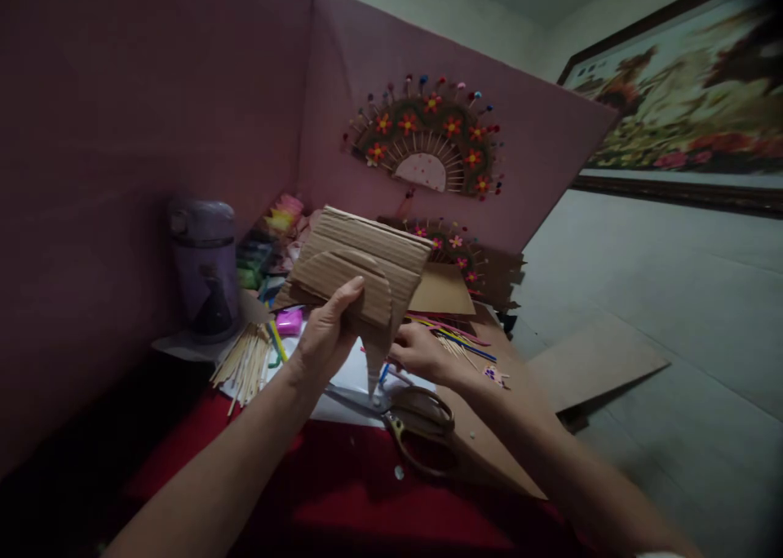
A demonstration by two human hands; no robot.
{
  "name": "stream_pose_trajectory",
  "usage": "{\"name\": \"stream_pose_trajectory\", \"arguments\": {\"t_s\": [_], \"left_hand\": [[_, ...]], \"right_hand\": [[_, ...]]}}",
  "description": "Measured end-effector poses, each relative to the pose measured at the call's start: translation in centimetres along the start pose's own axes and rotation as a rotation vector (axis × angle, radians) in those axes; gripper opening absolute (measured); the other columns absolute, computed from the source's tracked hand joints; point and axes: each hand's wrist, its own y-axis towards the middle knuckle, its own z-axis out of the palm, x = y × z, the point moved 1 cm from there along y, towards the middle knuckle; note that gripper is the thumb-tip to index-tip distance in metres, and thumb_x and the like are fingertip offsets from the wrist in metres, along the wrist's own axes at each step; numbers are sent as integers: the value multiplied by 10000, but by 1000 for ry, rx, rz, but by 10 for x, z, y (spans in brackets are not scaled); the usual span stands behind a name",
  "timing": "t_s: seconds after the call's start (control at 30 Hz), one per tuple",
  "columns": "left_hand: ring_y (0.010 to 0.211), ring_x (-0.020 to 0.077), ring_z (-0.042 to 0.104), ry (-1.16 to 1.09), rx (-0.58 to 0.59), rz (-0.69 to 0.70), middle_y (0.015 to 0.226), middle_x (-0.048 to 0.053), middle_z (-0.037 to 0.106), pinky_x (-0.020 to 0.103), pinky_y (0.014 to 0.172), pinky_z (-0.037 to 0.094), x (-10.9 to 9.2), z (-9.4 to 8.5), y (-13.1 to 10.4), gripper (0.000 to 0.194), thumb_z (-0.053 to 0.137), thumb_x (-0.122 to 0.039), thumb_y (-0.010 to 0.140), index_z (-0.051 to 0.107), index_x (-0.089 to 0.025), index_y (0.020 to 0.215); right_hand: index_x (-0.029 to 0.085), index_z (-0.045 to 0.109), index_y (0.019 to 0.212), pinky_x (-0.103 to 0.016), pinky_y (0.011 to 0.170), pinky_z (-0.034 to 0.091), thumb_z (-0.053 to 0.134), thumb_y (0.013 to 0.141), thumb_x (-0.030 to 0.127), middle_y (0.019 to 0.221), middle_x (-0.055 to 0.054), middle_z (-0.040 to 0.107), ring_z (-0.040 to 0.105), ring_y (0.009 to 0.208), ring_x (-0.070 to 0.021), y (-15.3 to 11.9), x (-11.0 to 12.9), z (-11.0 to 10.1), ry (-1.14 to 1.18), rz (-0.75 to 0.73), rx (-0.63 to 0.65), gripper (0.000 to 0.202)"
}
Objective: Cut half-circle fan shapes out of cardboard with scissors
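My left hand point(327, 329) grips a piece of corrugated cardboard point(373, 240), with its thumb pressed on a smaller half-round cardboard piece point(342, 276) lying over it. My right hand point(419, 350) is beside the lower right edge of the cardboard, fingers bent together near a blue pen-like item point(384, 372); what the fingers hold is hard to make out. Below both hands, scissors point(422, 436) with large looped handles rest across white paper point(351, 378) and the red cloth point(330, 468).
Wooden sticks point(248, 362) and a purple bottle point(205, 272) stand out at the left. A pink packet point(289, 322) is near the paper. Coloured strips point(458, 329) lie at the right. A decorated fan point(428, 138) is mounted on the pink board point(526, 158) behind.
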Motion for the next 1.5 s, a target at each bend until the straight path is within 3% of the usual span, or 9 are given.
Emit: {"name": "stream_pose_trajectory", "arguments": {"t_s": [0.13, 0.27, 0.5, 0.67, 0.83, 1.07, 1.2, 1.3, 1.5], "left_hand": [[730, 112, 665, -24, -97, 57, 812, 10, 736, 192, 710, 535, 1, -3, 8, 99, 705, -121, 708, 694, -134, 806], [693, 111, 665, -28, -152, 88, 784, 8, 732, 191, 703, 536, 3, -4, 12, 124, 701, -96, 689, 685, -134, 806], [688, 118, 668, -5, -159, 109, 779, 14, 736, 198, 689, 543, 3, -5, 14, 171, 678, -84, 700, 697, -131, 862], [685, 118, 667, 19, -164, 103, 777, 13, 736, 194, 668, 541, 4, -3, 13, 145, 682, -102, 704, 701, -137, 844], [698, 117, 668, 29, -165, 140, 793, 17, 736, 190, 680, 542, 2, -6, 15, 162, 716, -103, 670, 693, -127, 829], [687, 116, 670, 6, -178, 151, 761, -2, 727, 173, 644, 549, -2, -5, 16, 149, 720, -102, 668, 684, -147, 806], [678, 120, 675, -11, -195, 130, 759, 1, 727, 188, 672, 557, 0, -5, 15, 153, 687, -80, 692, 687, -146, 831], [675, 116, 674, -11, -215, 128, 771, 9, 731, 197, 700, 557, 1, -6, 15, 141, 682, -76, 696, 690, -134, 825], [690, 103, 669, 9, -215, 137, 783, 9, 735, 200, 742, 555, 1, -7, 15, 159, 692, -64, 688, 695, -112, 840]], "right_hand": [[157, 660, 855, -232, 639, 403, 553, 781, 117, 805, -20, 650, 565, 739, -139, -56, -8, -12, -202, 16, 179, 137], [173, 574, 965, -264, 643, 356, 505, 821, 175, 928, -67, 629, 548, 790, -172, -90, -6, -1, -424, 12, 152, 159], [194, 507, 1034, -253, 657, 351, 535, 759, 160, 977, -57, 604, 548, 849, -181, -90, 3, 4, -340, 6, 273, 278], [166, 514, 1020, -278, 674, 369, 570, 733, 225, 1011, -94, 594, 544, 857, -205, -86, 5, 8, -379, -11, 191, 298], [196, 549, 1162, -257, 643, 420, 583, 689, 186, 929, -38, 660, 590, 790, -180, -83, -6, 6, -43, 70, 160, 474], [207, 705, 999, -366, 801, 505, 642, 637, 143, 920, -25, 715, 644, 872, -223, -98, -44, -25, 333, 199, -62, 372], [211, 702, 834, -289, 558, 506, 714, 630, 236, 650, 0, 660, 612, 607, -175, -100, -41, -34, 522, 249, -236, 206], [201, 631, 776, -217, 377, 377, 693, 683, 418, 481, 48, 518, 441, 381, -102, -93, -28, -21, 718, 321, -361, 245], [202, 544, 818, -195, 392, 356, 486, 792, 642, 556, 30, 499, 431, 426, -92, -71, -2, 28, 968, 317, -221, 444]]}}
